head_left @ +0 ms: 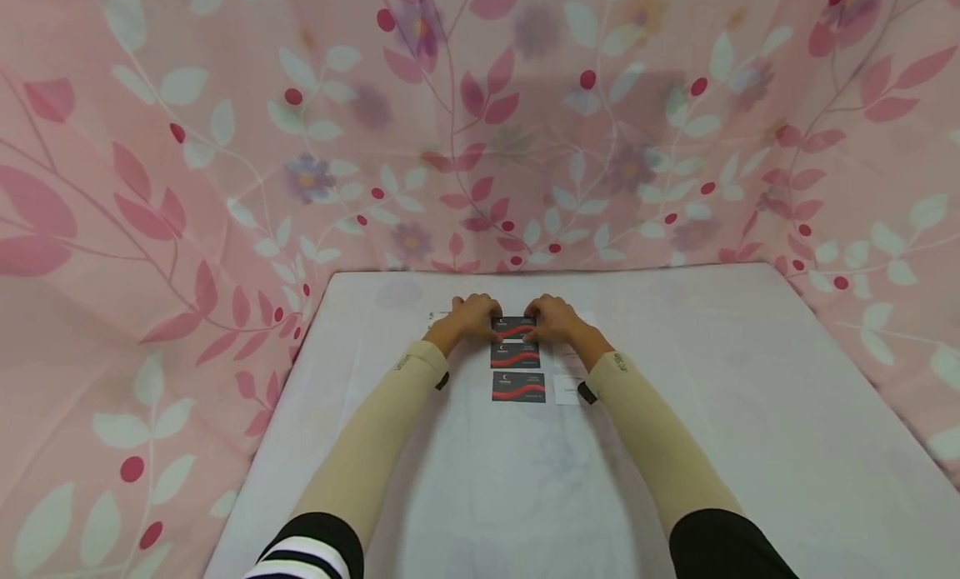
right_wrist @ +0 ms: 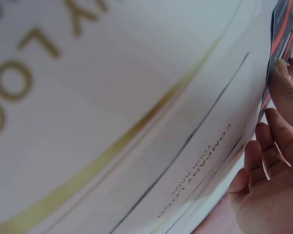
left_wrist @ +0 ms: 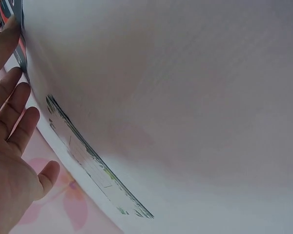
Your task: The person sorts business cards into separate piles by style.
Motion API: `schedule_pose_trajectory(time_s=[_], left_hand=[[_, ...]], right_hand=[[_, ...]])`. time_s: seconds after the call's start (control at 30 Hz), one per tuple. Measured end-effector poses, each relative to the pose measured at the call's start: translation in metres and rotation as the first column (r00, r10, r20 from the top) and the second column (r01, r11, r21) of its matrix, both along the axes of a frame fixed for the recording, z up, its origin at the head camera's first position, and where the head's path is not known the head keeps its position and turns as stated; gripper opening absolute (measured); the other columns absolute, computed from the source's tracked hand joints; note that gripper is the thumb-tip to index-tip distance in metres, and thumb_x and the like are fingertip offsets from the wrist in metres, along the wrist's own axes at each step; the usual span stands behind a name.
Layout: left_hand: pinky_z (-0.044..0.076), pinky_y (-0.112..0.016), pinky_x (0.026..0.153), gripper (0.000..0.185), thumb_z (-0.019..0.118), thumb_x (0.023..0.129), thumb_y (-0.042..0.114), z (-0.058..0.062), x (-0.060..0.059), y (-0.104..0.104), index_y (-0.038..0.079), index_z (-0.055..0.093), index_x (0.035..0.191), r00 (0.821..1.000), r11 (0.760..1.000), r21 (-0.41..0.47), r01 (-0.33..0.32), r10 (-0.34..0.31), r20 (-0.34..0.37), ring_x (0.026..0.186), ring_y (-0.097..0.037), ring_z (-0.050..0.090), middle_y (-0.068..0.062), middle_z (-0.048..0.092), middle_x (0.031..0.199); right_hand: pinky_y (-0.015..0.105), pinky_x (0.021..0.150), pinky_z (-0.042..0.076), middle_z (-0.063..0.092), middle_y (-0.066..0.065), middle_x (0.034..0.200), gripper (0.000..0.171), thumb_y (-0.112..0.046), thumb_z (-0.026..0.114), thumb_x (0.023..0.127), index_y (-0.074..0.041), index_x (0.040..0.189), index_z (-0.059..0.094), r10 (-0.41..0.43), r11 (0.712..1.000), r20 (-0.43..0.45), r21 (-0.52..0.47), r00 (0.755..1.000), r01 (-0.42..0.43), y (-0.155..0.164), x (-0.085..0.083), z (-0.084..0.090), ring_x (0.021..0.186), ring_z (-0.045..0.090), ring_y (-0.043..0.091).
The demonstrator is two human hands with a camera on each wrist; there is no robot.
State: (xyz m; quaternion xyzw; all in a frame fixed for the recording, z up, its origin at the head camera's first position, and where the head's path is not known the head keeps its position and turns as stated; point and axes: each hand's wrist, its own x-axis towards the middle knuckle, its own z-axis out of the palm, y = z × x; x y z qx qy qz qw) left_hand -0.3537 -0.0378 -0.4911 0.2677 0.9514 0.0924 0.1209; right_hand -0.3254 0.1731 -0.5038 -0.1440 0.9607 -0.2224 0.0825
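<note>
1. Dark card (head_left: pixel 518 387), nearest of three in a column, lies flat; I'd expect it thin, light and fairly stiff, best lifted by opposite edges.
2. Just beyond, the middle card (head_left: pixel 515 356) looks smooth, so it may slide easily and crease if squeezed.
3. Farther still, I pinch the far card (head_left: pixel 513 328) at both ends, left hand (head_left: pixel 474 316) and right hand (head_left: pixel 557 319), thumbs nearest me; whether it is raised, I cannot tell.
4. Underneath spreads a pale worktop (head_left: pixel 735 412), with a white card (head_left: pixel 567 390) to the right and a leaf-printed card (left_wrist: pixel 95 158) to the left.
5. Past its far edge hangs pink floral cloth (head_left: pixel 480 146).
</note>
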Motion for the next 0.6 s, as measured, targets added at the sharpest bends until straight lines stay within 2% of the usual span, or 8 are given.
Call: schedule_pose_trajectory(time_s=[0.17,0.33,0.6], left_hand=[[0.032,-0.055,0.100,0.047,0.080,0.081,0.042,-0.004,-0.003,-0.002,0.019,0.066,0.120,1.000,1.000,0.010,-0.004,0.004,-0.001,0.111,-0.022,0.054,0.000,0.061,0.119],[0.033,-0.055,0.099,0.046,0.080,0.082,0.041,-0.006,-0.004,-0.004,0.018,0.066,0.119,1.000,1.000,0.021,0.004,-0.004,0.015,0.108,-0.021,0.055,-0.001,0.062,0.115],[0.031,-0.054,0.102,0.049,0.080,0.081,0.041,0.000,-0.009,0.000,0.016,0.066,0.121,1.000,1.000,0.020,0.003,-0.004,0.013,0.112,-0.024,0.051,-0.001,0.063,0.117]], right_hand=[[0.051,0.102,0.039,0.060,0.012,0.118,0.049,-0.032,0.084,0.078,-0.008,0.117,0.068,-0.007,1.000,-0.003,-0.027,1.000,0.007,0.001,-0.002,-0.002,0.109,0.052,0.032],[0.052,0.100,0.039,0.061,0.012,0.118,0.049,-0.035,0.083,0.078,-0.010,0.117,0.069,0.003,1.000,-0.010,-0.009,1.000,-0.003,0.000,-0.004,-0.006,0.109,0.054,0.032],[0.051,0.103,0.038,0.060,0.011,0.121,0.051,-0.037,0.082,0.079,-0.010,0.120,0.066,-0.007,1.000,0.015,0.004,1.000,0.007,0.002,-0.012,-0.003,0.113,0.053,0.030]])
